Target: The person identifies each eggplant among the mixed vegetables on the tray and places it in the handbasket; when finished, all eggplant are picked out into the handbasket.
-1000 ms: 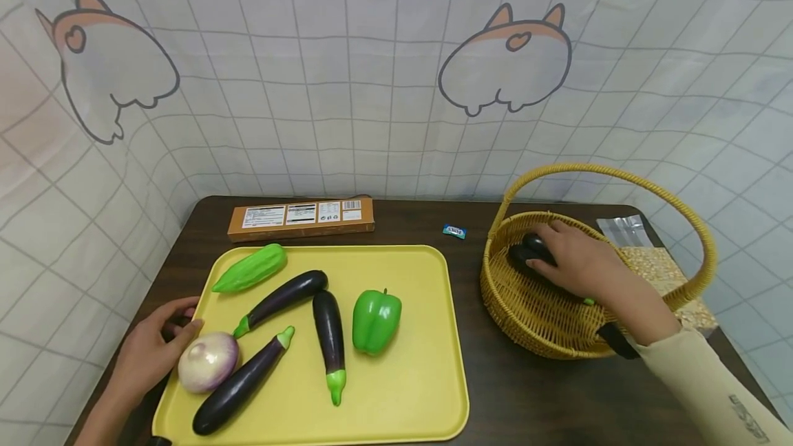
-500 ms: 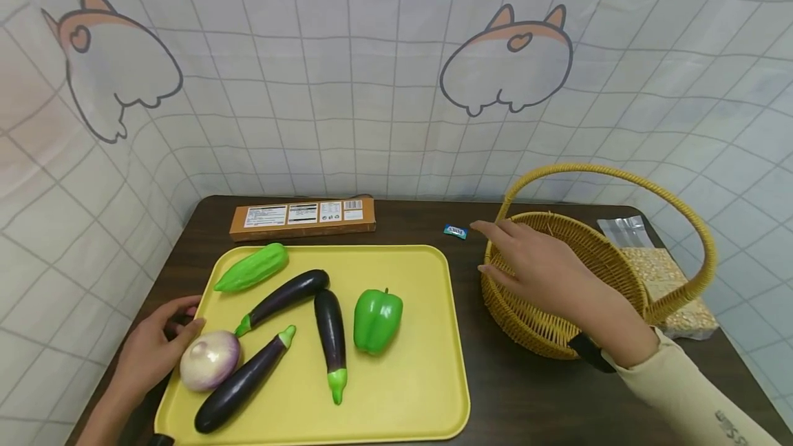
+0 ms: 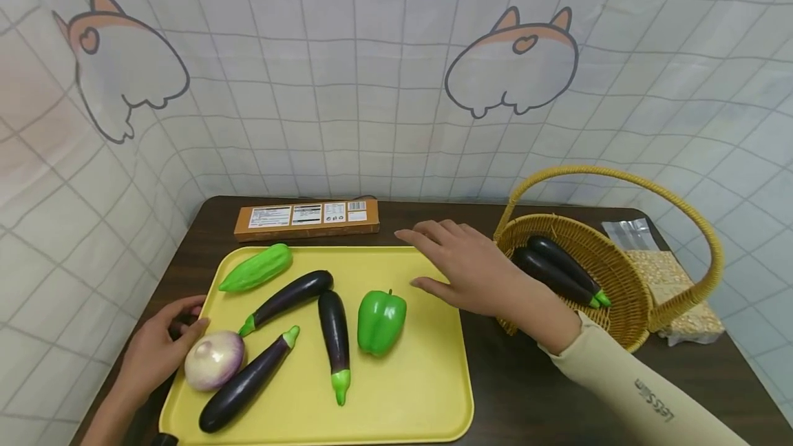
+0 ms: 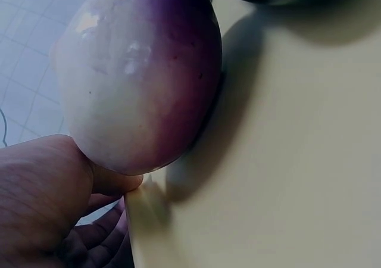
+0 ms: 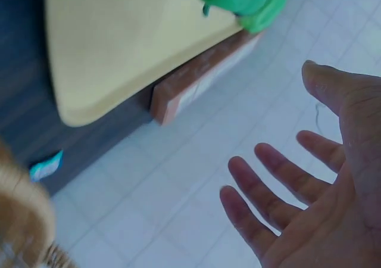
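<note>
My left hand (image 3: 162,344) grips the left edge of the yellow tray (image 3: 427,391), thumb on the rim beside a purple-white onion (image 3: 213,361); in the left wrist view its other fingers (image 4: 107,232) lie outside the edge. My right hand (image 3: 467,270) hovers over the tray's far right corner, fingers spread and holding nothing. Nearest to it on the tray is a green bell pepper (image 3: 381,322). Farther left lie a green bitter melon (image 3: 257,268) and three eggplants: one behind (image 3: 291,298), one upright in view (image 3: 333,332), one in front (image 3: 248,384).
A wicker basket (image 3: 638,294) with a tall handle stands to the right and holds two eggplants (image 3: 557,270). Behind it lies a clear bag of grain (image 3: 665,281). A long brown box (image 3: 306,220) lies behind the tray. In the right wrist view a small blue packet (image 5: 46,165) lies near the basket.
My right hand has let go of an eggplant in the basket, come out, and moved left over the tray's corner. My left hand stays on the tray's edge.
</note>
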{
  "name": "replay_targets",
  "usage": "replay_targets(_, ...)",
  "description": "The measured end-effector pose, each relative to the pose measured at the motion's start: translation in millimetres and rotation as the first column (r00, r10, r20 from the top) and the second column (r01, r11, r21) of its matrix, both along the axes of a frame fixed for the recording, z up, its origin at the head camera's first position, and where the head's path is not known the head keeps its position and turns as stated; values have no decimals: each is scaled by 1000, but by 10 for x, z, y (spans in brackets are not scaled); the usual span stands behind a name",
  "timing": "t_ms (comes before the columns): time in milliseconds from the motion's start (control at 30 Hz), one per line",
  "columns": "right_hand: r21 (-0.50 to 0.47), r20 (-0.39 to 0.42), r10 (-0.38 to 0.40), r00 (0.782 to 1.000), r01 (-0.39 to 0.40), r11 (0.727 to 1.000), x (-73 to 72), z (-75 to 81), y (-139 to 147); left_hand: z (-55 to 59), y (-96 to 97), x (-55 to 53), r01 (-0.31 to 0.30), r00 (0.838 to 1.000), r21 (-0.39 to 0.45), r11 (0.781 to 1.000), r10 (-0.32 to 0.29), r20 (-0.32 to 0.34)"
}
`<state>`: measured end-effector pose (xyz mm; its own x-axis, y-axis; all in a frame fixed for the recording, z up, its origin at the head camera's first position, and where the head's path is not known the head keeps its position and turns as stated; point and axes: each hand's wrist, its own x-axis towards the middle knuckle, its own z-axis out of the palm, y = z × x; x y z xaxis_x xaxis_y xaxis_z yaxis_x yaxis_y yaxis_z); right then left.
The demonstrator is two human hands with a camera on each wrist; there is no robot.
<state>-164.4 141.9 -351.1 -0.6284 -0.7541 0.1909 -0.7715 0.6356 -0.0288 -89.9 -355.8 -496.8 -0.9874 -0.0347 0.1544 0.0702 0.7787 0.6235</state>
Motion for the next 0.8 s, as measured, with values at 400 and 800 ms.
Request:
replay_targets(400,86,8,101,995,-101,991,-56,-138,-646,-14,-5,13,16,1000,9,1000,-16,10)
replay_targets(800,109,10,119,993,-120,987,-147,-174,-1040,6,0,14,7,1000,-9,1000,-7,22)
